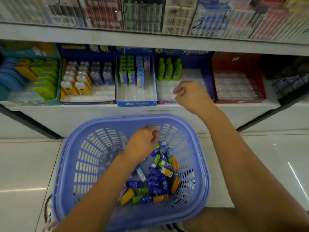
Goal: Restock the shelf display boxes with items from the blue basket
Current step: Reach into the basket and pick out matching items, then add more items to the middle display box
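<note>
The blue basket [83,164] stands on the floor in front of the low shelf, with several small blue, green and orange items [158,178] piled in its right half. My left hand [142,144] is inside it, above the pile, fingers curled around something small with a yellow-green tip showing. My right hand [192,96] hovers over the front of the display box holding three green bottles [168,69]; its fingers are loosely curled and nothing shows in them. The hand is motion-blurred.
Along the shelf stand a teal box [30,72], a blue box of white-capped bottles [87,77], a blue box of green and blue packs [137,99], and a red box [239,77] with a bare clear tray. An upper shelf edge [150,39] overhangs them. Tiled floor surrounds the basket.
</note>
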Demonstrator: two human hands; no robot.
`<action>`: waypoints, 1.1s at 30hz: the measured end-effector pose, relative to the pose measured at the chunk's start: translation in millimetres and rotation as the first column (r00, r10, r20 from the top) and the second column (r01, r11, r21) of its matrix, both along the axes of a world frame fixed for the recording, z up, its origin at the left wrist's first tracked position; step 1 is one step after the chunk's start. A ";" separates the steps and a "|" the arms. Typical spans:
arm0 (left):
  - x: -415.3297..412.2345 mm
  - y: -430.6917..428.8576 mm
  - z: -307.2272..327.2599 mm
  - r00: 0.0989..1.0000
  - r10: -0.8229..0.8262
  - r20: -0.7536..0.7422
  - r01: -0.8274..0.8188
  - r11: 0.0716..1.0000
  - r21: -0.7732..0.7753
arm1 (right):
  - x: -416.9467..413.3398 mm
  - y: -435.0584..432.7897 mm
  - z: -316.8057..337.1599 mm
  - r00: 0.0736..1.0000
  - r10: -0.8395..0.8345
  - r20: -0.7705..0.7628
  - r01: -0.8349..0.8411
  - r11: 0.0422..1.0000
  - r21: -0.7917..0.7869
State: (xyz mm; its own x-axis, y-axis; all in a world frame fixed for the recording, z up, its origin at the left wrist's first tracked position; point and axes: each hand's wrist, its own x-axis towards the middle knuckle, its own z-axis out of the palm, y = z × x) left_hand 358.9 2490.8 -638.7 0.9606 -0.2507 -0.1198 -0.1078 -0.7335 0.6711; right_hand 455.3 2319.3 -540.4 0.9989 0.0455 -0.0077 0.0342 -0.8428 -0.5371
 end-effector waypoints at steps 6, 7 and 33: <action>-55.3 56.2 -99.8 0.815 -0.051 -0.578 0.267 0.917 0.296 | -68.0 45.0 -96.0 0.700 0.219 -0.680 -0.443 0.880 -0.173; -64.8 63.8 -112.2 0.796 -0.029 -0.604 0.251 0.925 0.286 | -75.7 45.6 -117.2 0.650 0.212 -0.729 -0.501 0.842 -0.201; -39.5 47.6 -115.3 0.658 0.246 -0.712 -0.575 0.775 -0.264 | -81.3 52.0 -219.0 0.713 0.301 -0.634 -0.425 0.904 -0.049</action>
State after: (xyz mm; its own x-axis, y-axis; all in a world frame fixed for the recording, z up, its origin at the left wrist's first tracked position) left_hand 319.4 2538.5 -754.0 0.7181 -0.0281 -0.6954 0.6770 -0.2034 0.7073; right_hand 374.1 2371.3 -759.4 0.6882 0.3396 -0.6412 0.0830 -0.9147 -0.3954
